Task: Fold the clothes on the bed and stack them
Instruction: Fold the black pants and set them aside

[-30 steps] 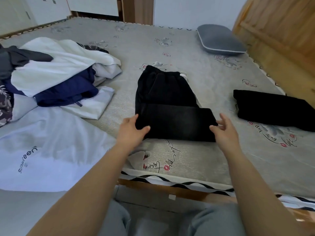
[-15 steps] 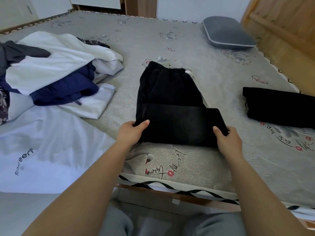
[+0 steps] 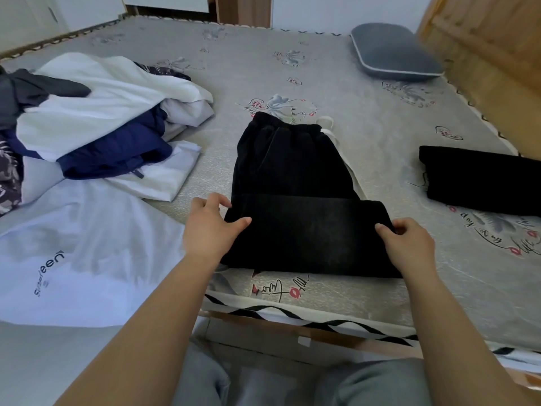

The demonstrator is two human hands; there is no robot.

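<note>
Black trousers (image 3: 295, 183) lie partly folded in the middle of the bed (image 3: 336, 89), waistband away from me, the lower part doubled over near the front edge. My left hand (image 3: 209, 227) pinches the folded part's left edge, thumb on top. My right hand (image 3: 407, 244) grips its right edge, fingers curled round the fabric. A folded black garment (image 3: 480, 180) lies flat at the right.
A heap of unfolded clothes (image 3: 96, 121), white, navy and grey, sits at the left. A white printed shirt (image 3: 76, 253) spreads over the front left corner. A grey pillow (image 3: 392, 54) lies at the back right beside the wooden headboard (image 3: 491, 48).
Both hands have closed on the side edges of the folded trouser part, going from open beside it to gripping it. The trousers themselves have barely shifted.
</note>
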